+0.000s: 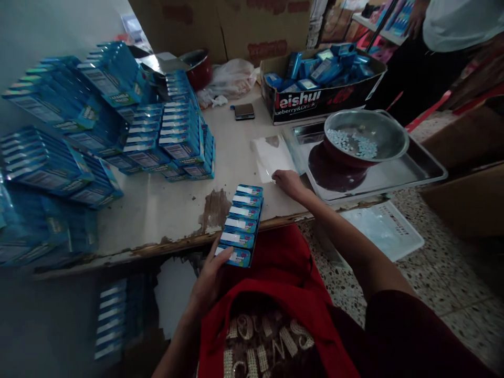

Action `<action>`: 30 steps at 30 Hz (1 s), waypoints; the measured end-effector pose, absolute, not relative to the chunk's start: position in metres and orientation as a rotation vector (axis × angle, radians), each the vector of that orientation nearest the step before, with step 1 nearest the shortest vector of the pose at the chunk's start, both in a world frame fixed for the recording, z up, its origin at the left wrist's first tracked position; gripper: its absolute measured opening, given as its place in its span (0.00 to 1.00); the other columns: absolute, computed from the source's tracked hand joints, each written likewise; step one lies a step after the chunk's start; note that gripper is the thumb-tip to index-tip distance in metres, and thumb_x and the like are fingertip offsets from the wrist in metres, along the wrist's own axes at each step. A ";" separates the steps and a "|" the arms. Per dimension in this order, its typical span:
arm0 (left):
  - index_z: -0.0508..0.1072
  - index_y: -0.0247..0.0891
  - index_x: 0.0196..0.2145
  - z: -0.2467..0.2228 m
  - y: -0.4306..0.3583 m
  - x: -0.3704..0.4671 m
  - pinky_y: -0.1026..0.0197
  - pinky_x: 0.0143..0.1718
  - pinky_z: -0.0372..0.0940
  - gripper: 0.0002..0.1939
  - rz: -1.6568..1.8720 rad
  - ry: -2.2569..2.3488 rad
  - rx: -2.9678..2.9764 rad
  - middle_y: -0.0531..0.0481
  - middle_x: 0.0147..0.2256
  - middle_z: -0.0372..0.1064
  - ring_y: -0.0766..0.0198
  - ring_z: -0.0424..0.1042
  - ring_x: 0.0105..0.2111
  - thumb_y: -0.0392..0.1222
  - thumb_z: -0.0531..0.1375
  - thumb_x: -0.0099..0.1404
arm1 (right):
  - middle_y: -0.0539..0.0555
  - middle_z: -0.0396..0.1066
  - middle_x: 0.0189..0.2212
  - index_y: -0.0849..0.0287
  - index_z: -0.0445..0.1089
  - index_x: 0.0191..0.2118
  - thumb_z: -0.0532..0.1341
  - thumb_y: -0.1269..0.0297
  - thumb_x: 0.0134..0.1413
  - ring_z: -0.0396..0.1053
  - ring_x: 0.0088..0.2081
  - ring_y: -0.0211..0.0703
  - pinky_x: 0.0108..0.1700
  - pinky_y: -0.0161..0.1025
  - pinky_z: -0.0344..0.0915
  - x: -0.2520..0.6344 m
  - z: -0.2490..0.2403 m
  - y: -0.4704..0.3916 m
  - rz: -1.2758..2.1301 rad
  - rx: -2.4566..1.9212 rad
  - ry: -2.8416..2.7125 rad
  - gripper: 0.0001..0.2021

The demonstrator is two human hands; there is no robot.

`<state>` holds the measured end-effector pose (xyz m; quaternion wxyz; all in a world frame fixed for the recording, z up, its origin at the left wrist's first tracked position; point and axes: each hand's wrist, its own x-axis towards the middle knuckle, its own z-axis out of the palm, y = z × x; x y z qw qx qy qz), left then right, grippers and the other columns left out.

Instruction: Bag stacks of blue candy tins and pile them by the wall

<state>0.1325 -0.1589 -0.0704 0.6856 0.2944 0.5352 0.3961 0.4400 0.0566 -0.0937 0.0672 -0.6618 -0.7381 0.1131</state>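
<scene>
A row of several small blue boxes (241, 226) with white label strips lies tilted over the table's front edge. My left hand (210, 268) grips its near end, the thumb on top of the closest box. To the right, my right hand (289, 182) is closed in a pinch at the near corner of a clear plastic bag (271, 157), which lies flat on the table. The row of boxes is apart from the bag. My right fingertips partly cover the corner they pinch.
Stacks of plastic-wrapped blue box packs (181, 131) fill the table's left side. A carton (326, 102) of loose blue boxes stands at the back. Right of me, a metal bowl (388, 149) with small pale pieces sits over a tray (427, 168). Another person (460, 26) stands behind.
</scene>
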 end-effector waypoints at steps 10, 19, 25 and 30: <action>0.59 0.49 0.76 -0.127 -0.178 0.112 0.29 0.67 0.67 0.66 0.500 1.192 0.934 0.35 0.69 0.68 0.25 0.62 0.72 0.65 0.78 0.44 | 0.53 0.83 0.36 0.58 0.81 0.37 0.73 0.60 0.62 0.76 0.37 0.42 0.38 0.37 0.58 0.399 -0.050 0.037 0.595 -1.714 -2.098 0.07; 0.83 0.46 0.52 -0.041 -0.053 0.088 0.44 0.57 0.74 0.20 0.686 1.602 1.707 0.44 0.49 0.83 0.47 0.81 0.48 0.58 0.68 0.68 | 0.52 0.83 0.39 0.57 0.80 0.37 0.65 0.74 0.59 0.75 0.39 0.44 0.37 0.39 0.51 0.359 -0.076 0.067 0.624 -1.687 -2.550 0.07; 0.85 0.39 0.48 -0.068 0.083 0.137 0.46 0.58 0.69 0.15 0.499 1.163 2.535 0.38 0.51 0.80 0.45 0.75 0.54 0.45 0.72 0.65 | 0.51 0.82 0.35 0.57 0.81 0.37 0.67 0.72 0.57 0.73 0.36 0.42 0.36 0.37 0.52 0.361 -0.076 0.070 0.730 -1.684 -2.487 0.05; 0.87 0.37 0.42 -0.079 0.108 0.143 0.56 0.46 0.68 0.12 0.126 1.024 2.509 0.41 0.40 0.81 0.54 0.77 0.42 0.44 0.63 0.73 | 0.47 0.77 0.30 0.59 0.78 0.33 0.75 0.68 0.54 0.67 0.32 0.36 0.36 0.35 0.51 0.368 -0.087 0.069 0.855 -1.648 -2.325 0.06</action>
